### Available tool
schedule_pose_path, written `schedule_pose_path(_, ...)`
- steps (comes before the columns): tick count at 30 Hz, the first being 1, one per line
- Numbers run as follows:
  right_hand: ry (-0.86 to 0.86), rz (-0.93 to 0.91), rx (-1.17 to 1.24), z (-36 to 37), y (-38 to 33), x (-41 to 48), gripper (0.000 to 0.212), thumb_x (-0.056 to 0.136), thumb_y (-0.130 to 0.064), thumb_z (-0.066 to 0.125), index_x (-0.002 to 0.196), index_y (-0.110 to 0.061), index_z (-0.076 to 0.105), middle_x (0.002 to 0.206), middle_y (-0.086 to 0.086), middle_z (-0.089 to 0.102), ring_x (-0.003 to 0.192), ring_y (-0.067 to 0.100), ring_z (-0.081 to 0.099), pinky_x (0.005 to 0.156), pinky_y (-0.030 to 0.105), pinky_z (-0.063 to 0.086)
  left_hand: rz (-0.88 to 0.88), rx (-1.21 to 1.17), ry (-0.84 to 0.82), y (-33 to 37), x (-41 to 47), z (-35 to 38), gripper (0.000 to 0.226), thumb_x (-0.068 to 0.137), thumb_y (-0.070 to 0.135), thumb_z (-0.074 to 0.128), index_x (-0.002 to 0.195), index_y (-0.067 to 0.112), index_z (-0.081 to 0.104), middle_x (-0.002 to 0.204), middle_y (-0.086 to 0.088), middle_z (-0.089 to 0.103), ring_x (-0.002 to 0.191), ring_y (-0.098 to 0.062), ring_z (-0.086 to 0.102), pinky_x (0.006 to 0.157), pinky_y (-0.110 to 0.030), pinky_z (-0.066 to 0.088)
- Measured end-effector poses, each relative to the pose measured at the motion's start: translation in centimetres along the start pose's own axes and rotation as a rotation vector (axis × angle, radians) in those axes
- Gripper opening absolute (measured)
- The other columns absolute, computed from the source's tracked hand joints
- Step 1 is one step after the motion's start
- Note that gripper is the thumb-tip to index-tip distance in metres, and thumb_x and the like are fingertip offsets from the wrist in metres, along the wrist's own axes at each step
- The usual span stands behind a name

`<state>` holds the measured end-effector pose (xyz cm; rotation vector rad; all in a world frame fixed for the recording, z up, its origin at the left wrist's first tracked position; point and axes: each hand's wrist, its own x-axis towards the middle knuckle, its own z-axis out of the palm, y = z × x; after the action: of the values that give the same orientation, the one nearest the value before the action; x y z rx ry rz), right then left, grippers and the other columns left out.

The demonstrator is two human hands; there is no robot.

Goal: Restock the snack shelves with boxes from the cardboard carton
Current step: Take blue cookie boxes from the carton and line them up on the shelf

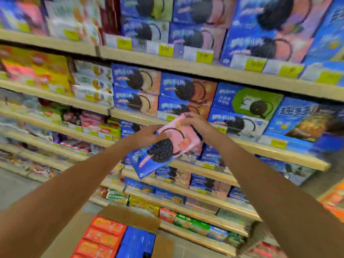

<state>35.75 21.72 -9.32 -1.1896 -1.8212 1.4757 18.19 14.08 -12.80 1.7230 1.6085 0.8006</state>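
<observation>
A blue and pink cookie box (163, 146) is held tilted in the air in front of the snack shelves (186, 67), its blue end pointing down to the left. My left hand (147, 134) grips its left edge. My right hand (191, 119) holds its upper pink end, fingers curled over the top. Below, the open cardboard carton (130, 216) holds red boxes (104, 233) and blue boxes (136, 243). The view is blurred by motion.
Rows of similar blue cookie boxes (188, 94) fill the shelf behind the hands, with a green-fronted box (255, 101) to the right. Yellow price tags (203, 56) line the shelf edges. Lower shelves hold smaller packs (195, 226). Grey floor (13, 187) lies at the left.
</observation>
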Motion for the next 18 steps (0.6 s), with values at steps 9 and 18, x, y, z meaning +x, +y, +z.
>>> schedule_pose_path(9, 0.193, -0.244, -0.140, 0.4, -11.8, 0.4, 0.016, 0.093, -0.032, 0.056, 0.107, -0.024, 0.057, 0.107, -0.002, 0.062, 0.084, 0.006, 0.060, 0.072, 0.018, 0.048, 0.173, 0.242, 0.136, 6.7, 2.8, -11.5, 0.041, 0.091, 0.051, 0.049, 0.112, 0.019, 0.062, 0.106, 0.004, 0.060, 0.105, -0.016, 0.057, 0.081, -0.028, 0.039)
schedule_pose_path(18, 0.543, -0.296, -0.080, 0.2, -16.1, 0.4, 0.031, 0.090, -0.049, 0.056, 0.082, -0.020, 0.065, 0.067, -0.007, 0.065, 0.057, 0.002, 0.063, 0.056, 0.017, 0.047, 0.298, 0.519, 0.176, 11.9, 5.3, -17.6, 0.066, 0.088, 0.065, 0.040, 0.136, 0.021, 0.047, 0.140, -0.005, 0.051, 0.126, -0.027, 0.048, 0.103, -0.038, 0.039)
